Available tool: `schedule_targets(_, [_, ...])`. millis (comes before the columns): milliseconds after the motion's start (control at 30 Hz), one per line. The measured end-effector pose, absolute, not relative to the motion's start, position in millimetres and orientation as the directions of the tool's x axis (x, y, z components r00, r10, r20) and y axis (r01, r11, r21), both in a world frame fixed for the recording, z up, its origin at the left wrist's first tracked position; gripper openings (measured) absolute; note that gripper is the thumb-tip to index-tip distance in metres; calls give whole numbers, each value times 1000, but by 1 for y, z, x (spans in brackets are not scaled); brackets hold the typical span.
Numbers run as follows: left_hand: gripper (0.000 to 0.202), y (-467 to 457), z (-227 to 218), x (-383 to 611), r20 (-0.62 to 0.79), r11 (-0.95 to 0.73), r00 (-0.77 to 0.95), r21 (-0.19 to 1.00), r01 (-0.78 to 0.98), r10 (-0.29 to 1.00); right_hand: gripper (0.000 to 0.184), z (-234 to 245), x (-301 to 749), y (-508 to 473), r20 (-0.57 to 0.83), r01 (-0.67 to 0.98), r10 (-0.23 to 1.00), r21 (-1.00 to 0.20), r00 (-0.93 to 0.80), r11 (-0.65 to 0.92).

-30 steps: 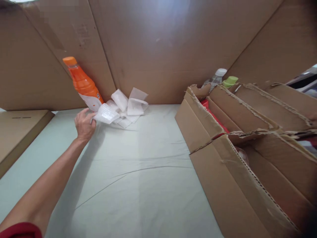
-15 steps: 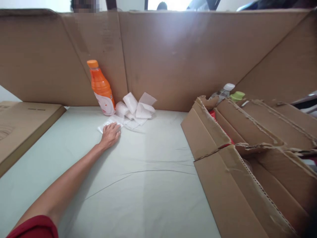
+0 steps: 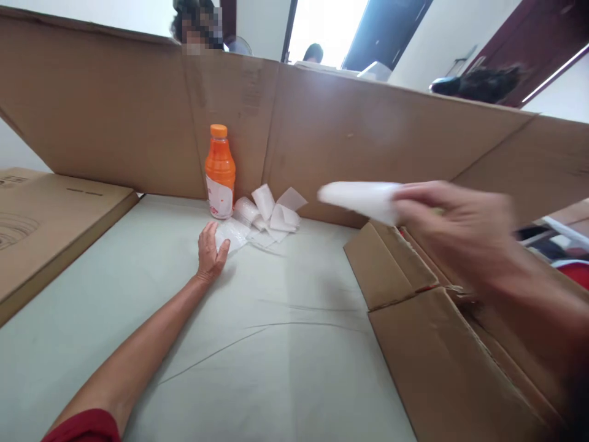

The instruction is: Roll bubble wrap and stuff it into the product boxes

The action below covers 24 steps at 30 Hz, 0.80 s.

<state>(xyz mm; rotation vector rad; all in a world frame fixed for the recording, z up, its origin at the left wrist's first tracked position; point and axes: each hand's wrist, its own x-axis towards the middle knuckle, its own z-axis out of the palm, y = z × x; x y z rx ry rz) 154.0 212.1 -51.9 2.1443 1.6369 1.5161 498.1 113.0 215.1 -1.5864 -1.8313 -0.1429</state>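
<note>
At the left edge of the bubble wrap (image 3: 234, 236) rests my left hand (image 3: 212, 250), open, its thumb apart from its fingers. Just behind stands an upright bottle (image 3: 221, 175) with orange liquid, an orange cap and a pale label. Crumpled white wrapping pieces (image 3: 271, 212) lie beside the bottle's foot. On the right, my right hand (image 3: 453, 218) pinches one end of a white tapered object (image 3: 356, 196), held in the air above the divided cardboard box. Motion blurs this hand, and the object's exact kind does not show.
The divided cardboard box (image 3: 409, 331) stands along the right side of the pale table (image 3: 257, 380). A flat cardboard carton (image 3: 59, 227) lies at left. A tall cardboard wall (image 3: 322, 135) closes off the back. Beyond it, people's heads show.
My right hand has come into view from the right with the white tapered object. My left hand has opened at the bubble wrap's edge. The camera view has tilted and shifted.
</note>
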Motion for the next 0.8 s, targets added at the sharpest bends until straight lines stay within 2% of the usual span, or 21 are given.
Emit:
schedule_targets(67, [67,212,-52,152,706,-466,-82,545,697,703,17,193,451,140,468,859,880,-418,-75,296])
schedule_targets(133, [68,212,-52,151,749,-496,-87,516,698,657,22,163,408,166,307,815,934,-484,-181,317])
schedule_targets(233, [67,216,-52,150,735,-491,-2,455,743,678,20,133,378,180,102,780,940,-533,-324,327])
schedule_targets(333, [57,222,-53,151,620,-448,123,402,799,775,19,147,403,158,94,743,931,-576,-352,339])
schedule_targets(400, [49,224,-54,152,564,-452,175,399,798,807,18,174,445,130,153,765,953,-568,-263,302])
schedule_targets(467, [46,221,-53,153,552,-491,213,424,761,806,20,203,499,93,230,838,971,-515,-68,181])
schedule_targets(567, [53,215,-51,153,573,-575,272,452,682,773,31,232,589,24,315,907,895,-377,317,-188])
schedule_targets(633, [58,215,-52,153,593,-597,277,451,663,756,38,237,648,-27,247,854,823,-256,511,-453])
schedule_targets(667, [60,214,-52,154,580,-594,288,448,668,762,39,235,674,-52,170,814,798,-192,578,-548])
schedule_targets(733, [66,211,-51,156,554,-597,317,450,664,770,32,225,715,-94,1,756,761,-107,649,-645])
schedule_targets(800, [70,204,-46,160,552,-611,336,448,652,763,22,209,740,-118,-119,752,756,-86,643,-653])
